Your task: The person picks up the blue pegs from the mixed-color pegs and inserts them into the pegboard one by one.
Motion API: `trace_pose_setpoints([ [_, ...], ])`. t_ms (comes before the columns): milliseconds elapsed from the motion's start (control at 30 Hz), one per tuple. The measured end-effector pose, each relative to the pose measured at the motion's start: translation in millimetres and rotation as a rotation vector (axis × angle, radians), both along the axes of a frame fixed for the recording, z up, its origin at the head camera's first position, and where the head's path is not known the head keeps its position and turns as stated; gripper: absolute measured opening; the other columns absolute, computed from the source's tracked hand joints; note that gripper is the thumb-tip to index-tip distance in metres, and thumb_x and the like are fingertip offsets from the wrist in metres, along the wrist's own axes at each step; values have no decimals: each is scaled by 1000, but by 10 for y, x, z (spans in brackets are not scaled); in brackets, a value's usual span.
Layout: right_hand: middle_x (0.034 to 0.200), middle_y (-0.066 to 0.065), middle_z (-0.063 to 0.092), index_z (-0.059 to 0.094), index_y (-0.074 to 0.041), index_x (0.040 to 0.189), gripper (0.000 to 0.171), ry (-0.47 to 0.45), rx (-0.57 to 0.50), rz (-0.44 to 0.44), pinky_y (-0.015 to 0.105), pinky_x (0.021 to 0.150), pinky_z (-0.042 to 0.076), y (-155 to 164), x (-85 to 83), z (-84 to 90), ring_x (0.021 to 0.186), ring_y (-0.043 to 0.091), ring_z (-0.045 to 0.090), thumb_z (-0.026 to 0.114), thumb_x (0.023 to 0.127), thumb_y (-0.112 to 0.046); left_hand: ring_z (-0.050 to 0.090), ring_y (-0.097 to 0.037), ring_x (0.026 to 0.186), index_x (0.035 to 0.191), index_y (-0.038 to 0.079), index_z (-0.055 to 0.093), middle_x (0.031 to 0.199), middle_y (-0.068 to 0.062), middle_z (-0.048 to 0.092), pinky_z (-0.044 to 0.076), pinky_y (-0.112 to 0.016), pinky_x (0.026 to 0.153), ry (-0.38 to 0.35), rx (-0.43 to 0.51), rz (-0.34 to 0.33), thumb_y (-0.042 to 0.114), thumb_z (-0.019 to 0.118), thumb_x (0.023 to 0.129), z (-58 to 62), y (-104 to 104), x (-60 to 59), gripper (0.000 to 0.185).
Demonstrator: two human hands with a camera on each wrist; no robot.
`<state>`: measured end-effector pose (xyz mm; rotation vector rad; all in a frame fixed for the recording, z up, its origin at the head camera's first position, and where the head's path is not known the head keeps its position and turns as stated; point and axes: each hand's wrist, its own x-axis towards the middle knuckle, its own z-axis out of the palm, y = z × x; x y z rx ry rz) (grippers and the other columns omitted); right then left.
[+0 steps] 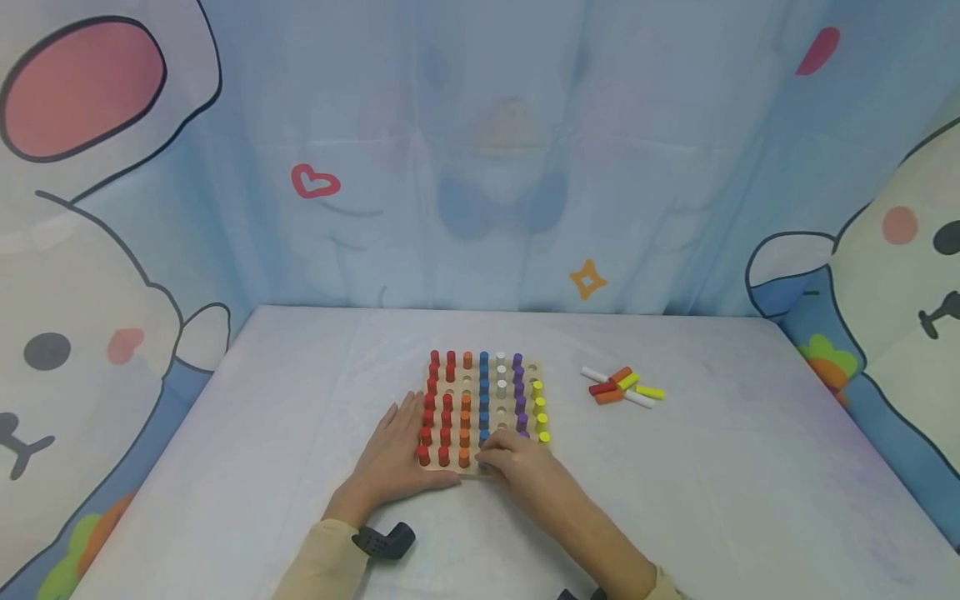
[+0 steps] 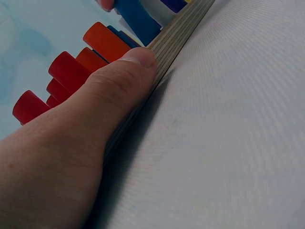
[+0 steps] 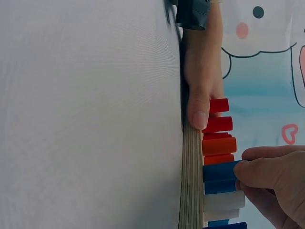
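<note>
A wooden pegboard [image 1: 475, 476] lies on the table with columns of red, orange, blue, white, purple and yellow pegs standing in it. My left hand [image 1: 396, 450] rests against its left side, fingers extended, with the thumb along the front edge beside the red pegs [image 2: 69, 67]. At the front of the blue column, my right hand [image 1: 525, 471] pinches the top of a blue peg [image 3: 219, 171] between thumb and fingers. That peg stands upright against the board, its lower end seemingly in a hole. White pegs [image 3: 223, 199] stand close by. In the head view the right hand hides some front pegs.
Right of the board, a loose pile holds several pegs: white [image 1: 640, 400], orange [image 1: 610, 397], red [image 1: 602, 388] and yellow [image 1: 649, 392]. A white cloth [image 1: 750, 467] covers the table. Behind it hangs a blue cartoon curtain [image 1: 360, 250]. Dark devices sit on both wrists.
</note>
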<state>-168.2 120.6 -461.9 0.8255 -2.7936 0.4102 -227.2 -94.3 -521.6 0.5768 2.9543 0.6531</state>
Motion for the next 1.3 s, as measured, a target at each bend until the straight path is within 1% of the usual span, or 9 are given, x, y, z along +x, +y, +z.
trace_pose_setpoints([
  [200, 97, -5, 68, 75, -13, 101, 20, -12, 20, 4, 20, 81, 56, -17, 4, 1, 92, 8, 64, 74, 81, -12, 10, -19, 149, 153, 10, 12, 160, -5, 16, 10, -42, 122, -4, 5, 4, 83, 61, 61, 1, 1, 9, 127],
  [367, 100, -5, 70, 75, -13, 100, 21, 16, 23, 2, 21, 83, 56, -25, 11, -10, 94, 9, 66, 76, 79, -14, 11, -19, 149, 153, 10, 13, 160, -5, 17, 10, -41, 122, 4, 3, 2, 82, 62, 61, 11, 2, 5, 126],
  [533, 101, -5, 71, 74, -15, 102, 25, 29, 37, -29, 23, 85, 56, -52, 28, -32, 96, 9, 67, 78, 77, -15, 10, -19, 149, 153, 10, 13, 160, -5, 16, 10, -41, 122, 8, 0, 0, 83, 61, 61, 13, 5, -4, 127],
  [767, 105, -4, 70, 73, -14, 103, 26, -12, 49, -63, 25, 88, 55, -103, 36, -30, 100, 11, 65, 77, 77, -14, 9, -20, 149, 153, 10, 13, 160, -5, 15, 10, -41, 122, 0, 7, 3, 83, 61, 61, -1, 3, 3, 127],
  [900, 103, -4, 70, 73, -14, 102, 25, -45, 59, -77, 25, 87, 55, -119, 15, -28, 99, 11, 65, 77, 77, -14, 9, -20, 149, 153, 10, 12, 160, -5, 15, 10, -42, 122, -1, 3, 4, 84, 60, 61, -20, -1, 3, 127],
  [1000, 101, -4, 70, 74, -13, 100, 22, -60, 36, -95, 25, 85, 56, -110, -9, -25, 98, 11, 66, 76, 78, -13, 9, -19, 149, 153, 10, 13, 160, -5, 15, 10, -42, 122, 16, 5, -2, 84, 59, 62, -31, 3, -12, 126],
  [1133, 97, -3, 71, 75, -11, 97, 18, -28, 0, -88, 23, 82, 57, -84, -26, -47, 94, 11, 67, 75, 79, -9, 10, -19, 149, 153, 10, 13, 160, -5, 16, 10, -42, 122, 21, 3, -5, 85, 58, 61, -37, 8, -24, 127],
  [1233, 95, -3, 71, 75, -11, 95, 18, 14, 13, -63, 23, 81, 57, -75, -19, -66, 91, 12, 68, 76, 77, -7, 9, -20, 149, 153, 10, 13, 160, -5, 16, 10, -42, 122, 8, 1, -4, 85, 58, 61, -31, 5, -14, 128],
  [1300, 95, -2, 71, 75, -10, 95, 19, 25, 22, -57, 23, 80, 57, -84, -10, -62, 90, 11, 67, 76, 77, -7, 10, -20, 149, 153, 10, 13, 160, -5, 16, 10, -42, 122, 4, 4, -3, 85, 59, 61, -24, 0, -5, 128],
])
